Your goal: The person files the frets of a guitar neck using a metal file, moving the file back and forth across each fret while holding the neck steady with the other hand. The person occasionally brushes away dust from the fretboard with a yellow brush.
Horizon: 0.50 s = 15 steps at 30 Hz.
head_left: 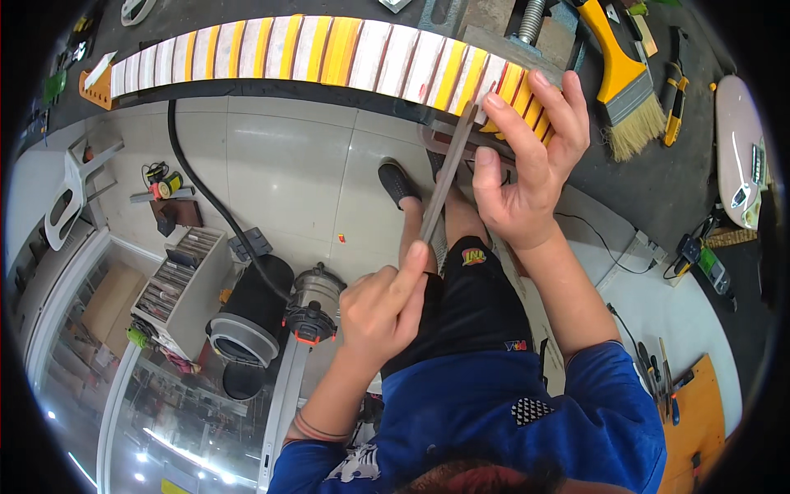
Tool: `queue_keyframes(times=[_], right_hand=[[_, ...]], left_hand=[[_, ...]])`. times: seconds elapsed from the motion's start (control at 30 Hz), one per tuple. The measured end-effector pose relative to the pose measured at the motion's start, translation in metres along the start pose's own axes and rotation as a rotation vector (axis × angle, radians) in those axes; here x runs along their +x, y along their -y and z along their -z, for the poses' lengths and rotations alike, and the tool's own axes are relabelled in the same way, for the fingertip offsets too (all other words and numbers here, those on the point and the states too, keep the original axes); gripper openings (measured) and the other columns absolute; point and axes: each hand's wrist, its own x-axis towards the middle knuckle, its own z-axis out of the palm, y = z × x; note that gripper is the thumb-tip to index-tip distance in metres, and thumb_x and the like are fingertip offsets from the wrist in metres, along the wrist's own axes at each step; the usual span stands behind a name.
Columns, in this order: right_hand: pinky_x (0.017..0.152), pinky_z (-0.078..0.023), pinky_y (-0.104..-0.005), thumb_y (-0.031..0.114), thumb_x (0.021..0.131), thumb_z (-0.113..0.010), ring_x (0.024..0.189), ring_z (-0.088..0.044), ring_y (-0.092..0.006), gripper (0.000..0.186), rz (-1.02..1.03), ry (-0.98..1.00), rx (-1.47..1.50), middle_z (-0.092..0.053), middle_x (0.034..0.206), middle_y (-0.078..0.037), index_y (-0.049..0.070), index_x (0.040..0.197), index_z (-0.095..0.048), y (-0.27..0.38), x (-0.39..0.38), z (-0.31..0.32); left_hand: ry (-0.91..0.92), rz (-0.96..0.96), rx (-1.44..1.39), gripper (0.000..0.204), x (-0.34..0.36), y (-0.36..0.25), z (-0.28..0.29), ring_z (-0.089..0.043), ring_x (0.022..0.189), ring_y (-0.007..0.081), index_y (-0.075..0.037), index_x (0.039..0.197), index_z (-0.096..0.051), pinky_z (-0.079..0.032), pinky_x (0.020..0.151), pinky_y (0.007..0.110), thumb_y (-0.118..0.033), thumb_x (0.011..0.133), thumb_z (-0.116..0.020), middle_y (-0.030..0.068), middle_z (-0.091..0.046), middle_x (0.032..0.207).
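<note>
A guitar neck point(374, 58) spans the top, its board covered in white and yellow tape strips between frets, an orange headstock point(96, 89) at the left end. My left hand point(383, 309) grips a long narrow metal file point(447, 173), held diagonally with its far tip against the neck's near edge toward the right end. My right hand point(531, 165) is beside that tip, fingers apart and curved, fingertips at the taped board and thumb free below it. The neck rests by a metal vise point(528, 26) at the back.
A yellow brush point(613, 74), cutters point(675, 99) and a pale guitar body point(736, 148) lie right on the dark bench. Below are a black hose point(206, 198), vacuum point(243, 321), router point(317, 300), white chair point(66, 198), glass case point(189, 428) and tools point(662, 379) on a board.
</note>
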Motion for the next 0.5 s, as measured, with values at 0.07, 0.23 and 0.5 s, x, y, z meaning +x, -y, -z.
queue_keyframes(times=[0.07,0.23,0.5], right_hand=[[0.126,-0.032,-0.0522,0.003,0.071,-0.071,0.15,-0.041,-0.0441,0.067,0.004,0.007,0.001,-0.055,0.153,-0.011,0.025,0.135,-0.077,0.001,0.0,0.0],[0.126,-0.031,-0.052,0.004,0.073,-0.072,0.151,-0.04,-0.0436,0.065,0.009,-0.019,0.002,-0.054,0.154,-0.011,0.025,0.135,-0.077,0.002,0.002,-0.004],[0.126,-0.029,-0.0556,0.007,0.076,-0.072,0.152,-0.039,-0.0443,0.062,0.041,0.013,-0.006,-0.052,0.157,-0.012,0.024,0.136,-0.076,-0.002,0.0,0.003]], left_hand=[[-0.096,-0.062,0.005,0.065,0.001,0.007,-0.006,-0.058,0.054,0.0227,-0.01,0.155,-0.062,-0.049,0.054,0.039,0.0,0.092,-0.077,0.0069,-0.059,0.068],[-0.13,-0.088,-0.028,0.063,0.085,-0.007,-0.012,-0.059,0.056,0.0239,-0.013,0.155,-0.064,-0.049,0.054,0.039,-0.002,0.094,-0.076,0.0064,-0.06,0.07],[-0.061,-0.055,0.0,0.061,-0.045,0.024,-0.006,-0.057,0.056,0.0212,0.002,0.147,-0.067,-0.047,0.056,0.033,0.01,0.087,-0.074,0.0109,-0.062,0.072]])
